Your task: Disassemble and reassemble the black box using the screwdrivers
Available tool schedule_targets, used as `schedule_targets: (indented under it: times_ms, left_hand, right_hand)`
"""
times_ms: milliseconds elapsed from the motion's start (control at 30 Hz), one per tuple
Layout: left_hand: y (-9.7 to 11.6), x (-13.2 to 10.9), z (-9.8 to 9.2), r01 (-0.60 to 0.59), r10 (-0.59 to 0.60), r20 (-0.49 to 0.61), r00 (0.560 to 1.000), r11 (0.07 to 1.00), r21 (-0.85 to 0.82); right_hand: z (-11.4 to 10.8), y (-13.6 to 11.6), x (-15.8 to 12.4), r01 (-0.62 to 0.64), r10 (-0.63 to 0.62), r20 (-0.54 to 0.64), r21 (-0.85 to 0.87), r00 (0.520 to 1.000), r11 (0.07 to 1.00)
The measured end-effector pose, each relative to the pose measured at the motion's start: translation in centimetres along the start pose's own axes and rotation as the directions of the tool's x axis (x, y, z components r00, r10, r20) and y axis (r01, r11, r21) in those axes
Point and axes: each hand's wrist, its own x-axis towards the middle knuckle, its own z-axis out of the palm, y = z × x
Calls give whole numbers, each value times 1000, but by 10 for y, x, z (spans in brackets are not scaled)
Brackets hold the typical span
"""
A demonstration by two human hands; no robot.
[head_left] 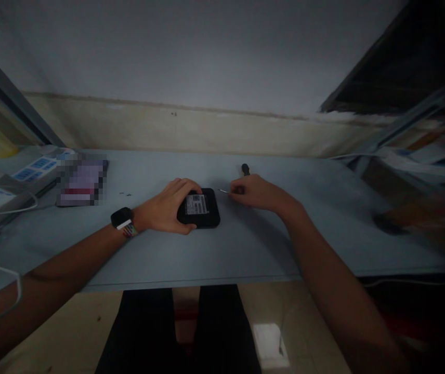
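A flat black box with rounded corners and a white printed label point(213, 210) lies on the grey-blue table, label side up. Around its left side, my left hand point(168, 208) grips it, thumb at the near edge and fingers at the far edge. Just right of the box, my right hand point(256, 192) pinches a thin pointed metal tool point(223, 191), its tip apart from the box; the rest of the tool is hidden in my fingers. Behind that hand shows a black and yellow handle point(245, 169), perhaps a screwdriver's. Small dark pieces point(129, 195), maybe screws, lie left of my left hand.
A phone point(82, 182) with a blurred-out screen lies at the left. Beyond it are a white box with blue labels point(37, 169) and white cables point(20, 285). Blurred brown objects point(397, 192) stand at the right. A wall point(207, 124) rises behind the table.
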Motion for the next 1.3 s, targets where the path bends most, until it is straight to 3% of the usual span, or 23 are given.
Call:
schedule_targets:
  times_ms: [167, 367, 467, 567, 633, 767, 967, 1300]
  left_hand:
    - [0, 0, 1, -9, 9, -2, 1000, 1000, 8]
    - [1, -1, 0, 1, -1, 10, 1000, 1000, -5]
    - [0, -1, -2, 28, -27, 15, 1000, 999, -45]
    - [-3, -2, -2, 72, -71, 12, 997, 992, -107]
    - [-6, -2, -2, 89, -91, -1, 996, 985, -149]
    - [-10, -2, 0, 104, -114, -29, 993, 966, -237]
    - [-12, -1, 2, 109, -137, -72, 988, 947, -301]
    - [-2, 3, -4, 130, -190, -60, 980, 838, -531]
  right_hand:
    - [5, -9, 0, -24, 14, -51, -206, 999, 978]
    - [7, -11, -4, -40, 5, -134, -263, 991, 964]
    - [5, -15, -8, 101, -147, -177, -244, 973, 964]
    - [5, -21, -12, 309, -326, -127, -140, 937, 941]
    - [7, -25, -14, 376, -380, -92, -63, 920, 925]
    - [12, -31, -14, 410, -407, -146, -10, 902, 912]
    - [20, -33, -8, 510, -511, -209, -66, 834, 858]
    - [25, -15, 4, 527, -541, -307, -135, 783, 839]
